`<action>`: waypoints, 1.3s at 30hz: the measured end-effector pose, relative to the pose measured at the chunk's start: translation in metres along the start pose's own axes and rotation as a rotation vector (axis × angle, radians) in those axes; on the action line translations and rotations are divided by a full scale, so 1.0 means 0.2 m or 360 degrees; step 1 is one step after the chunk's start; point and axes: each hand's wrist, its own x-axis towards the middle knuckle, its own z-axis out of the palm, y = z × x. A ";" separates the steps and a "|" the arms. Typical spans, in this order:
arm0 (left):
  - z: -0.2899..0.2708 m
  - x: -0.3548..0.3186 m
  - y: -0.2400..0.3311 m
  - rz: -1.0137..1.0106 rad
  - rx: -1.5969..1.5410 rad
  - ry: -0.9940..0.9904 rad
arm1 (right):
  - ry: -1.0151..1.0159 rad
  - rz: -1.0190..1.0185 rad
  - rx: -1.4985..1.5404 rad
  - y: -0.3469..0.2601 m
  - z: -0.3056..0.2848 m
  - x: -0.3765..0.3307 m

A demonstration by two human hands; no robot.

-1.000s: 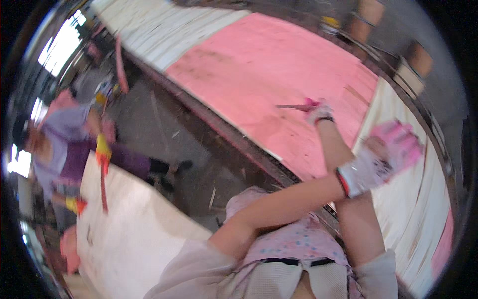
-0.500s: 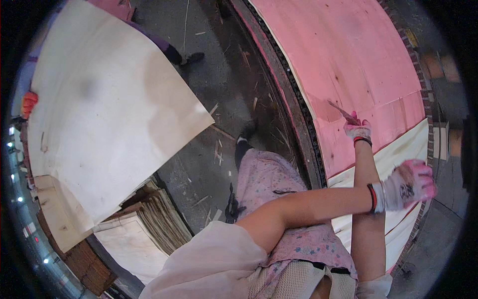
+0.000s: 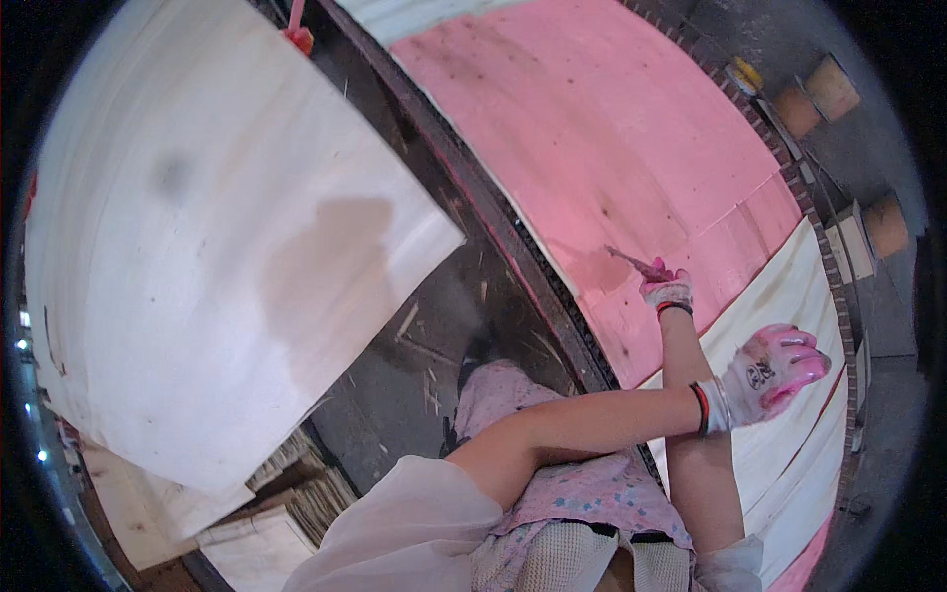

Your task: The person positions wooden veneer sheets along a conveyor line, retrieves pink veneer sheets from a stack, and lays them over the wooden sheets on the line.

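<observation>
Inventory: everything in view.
Pink sheeting: 2 areas, pink, upper centre, bottom right
Cream sheeting: 2 areas, cream, top and right
Large sheet: 1, pale, left
Sheet stack: 1, tan, lower left
Floor: 1, grey, centre
Wood scraps: several, pale, centre
Boxy pieces: several, tan, right
Yellow item: 1, yellow, upper right
Work glove: 1, orange, top left
Thin stick: 1, brownish, centre right
Garment: 1, pink floral, bottom
Left hand: 1, white-pink glove, right
Right hand: 1, white-pink glove, holding stick
</observation>
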 end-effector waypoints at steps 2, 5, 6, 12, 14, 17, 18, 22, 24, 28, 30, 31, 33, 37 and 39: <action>-0.09 0.03 -0.08 0.0321 0.0244 -0.0371 | -0.0018 0.0088 0.0038 0.16 0.01 -0.05; 0.12 -0.05 0.05 0.0089 0.0156 0.0050 | -0.0099 0.0128 0.0178 -0.05 -0.01 0.06; 0.13 -0.10 0.15 0.0112 0.0196 0.0019 | -0.0048 0.0112 0.0173 0.06 0.00 0.02; 0.07 -0.03 0.24 -0.0191 -0.0568 -0.0023 | 0.0032 0.0081 0.0269 0.12 0.03 0.05; 0.04 -0.06 0.06 -0.0070 -0.0363 -0.0075 | 0.0076 0.0097 0.0367 0.10 -0.02 0.12; 0.00 -0.07 -0.17 0.0093 -0.0161 -0.0338 | 0.0104 0.0123 0.0352 0.11 -0.11 0.19; -0.01 -0.06 -0.20 0.0312 -0.0081 -0.0503 | 0.0111 0.0124 0.0358 0.06 -0.16 0.24; 0.02 -0.17 -0.10 0.0261 -0.0047 -0.0177 | 0.0179 0.0203 0.0179 0.10 -0.29 0.23; 0.08 -0.21 0.14 -0.0066 -0.0418 -0.0100 | 0.0176 0.0214 0.0187 0.05 -0.39 0.32; 0.01 -0.16 0.28 -0.0028 -0.0590 -0.0286 | 0.0222 0.0087 0.0516 0.13 -0.39 0.33; 0.04 -0.22 0.14 0.0152 -0.0432 -0.0165 | 0.0187 0.0105 0.0501 0.12 -0.40 0.32; 0.05 -0.25 0.06 0.0335 -0.0285 -0.0051 | 0.0164 0.0100 0.0511 0.09 -0.40 0.33; -0.02 -0.20 -0.04 0.0303 -0.0165 -0.0402 | 0.0143 0.0101 0.0533 0.06 -0.40 0.36; -0.01 -0.24 -0.10 0.0290 -0.0116 -0.0539 | 0.0078 0.0128 0.0524 0.05 -0.47 0.44; 0.04 -0.32 -0.01 0.0025 -0.0267 -0.0554 | 0.0045 0.0127 0.0491 0.04 -0.50 0.47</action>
